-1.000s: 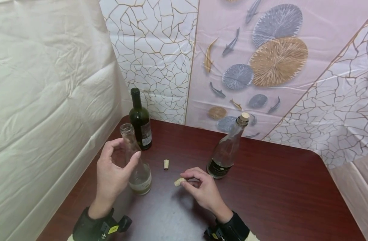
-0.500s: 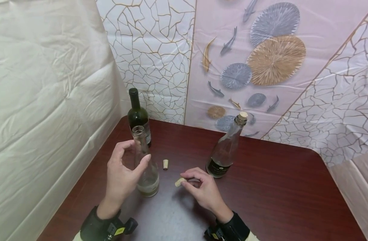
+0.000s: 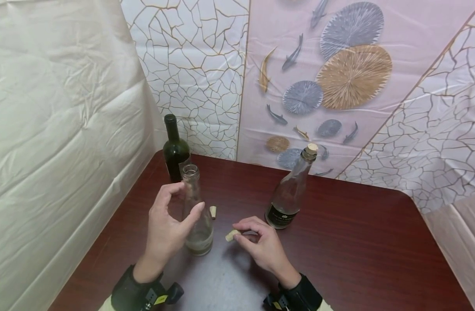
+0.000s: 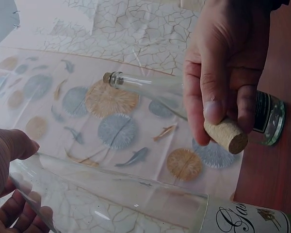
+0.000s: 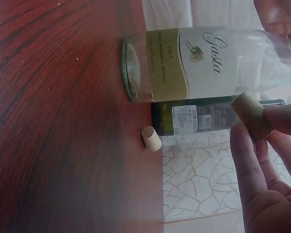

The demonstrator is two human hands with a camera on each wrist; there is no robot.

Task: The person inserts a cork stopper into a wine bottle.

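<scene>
My left hand [image 3: 188, 198] grips the neck of an open clear glass bottle [image 3: 198, 226] that stands on the dark red table [image 3: 358, 242]. Its white label [image 5: 199, 63] shows in the right wrist view. Just right of it, my right hand [image 3: 237, 231] pinches a cork [image 3: 232, 235] between thumb and fingertips, low over the table. The left wrist view shows that cork [image 4: 226, 136] close up, in front of the clear bottle [image 4: 136, 194]. A second, loose cork [image 3: 213, 210] lies on the table behind the bottle's base.
A dark green bottle [image 3: 175, 149] stands at the back left corner, right behind the held bottle. A clear bottle [image 3: 289, 196] plugged with a cork [image 3: 311, 149] stands right of centre. Patterned sheets wall in the table at the back and left.
My left hand has slid the open clear bottle to the right, closer to the right hand and in front of the dark bottle. The right hand and its cork have stayed put.
</scene>
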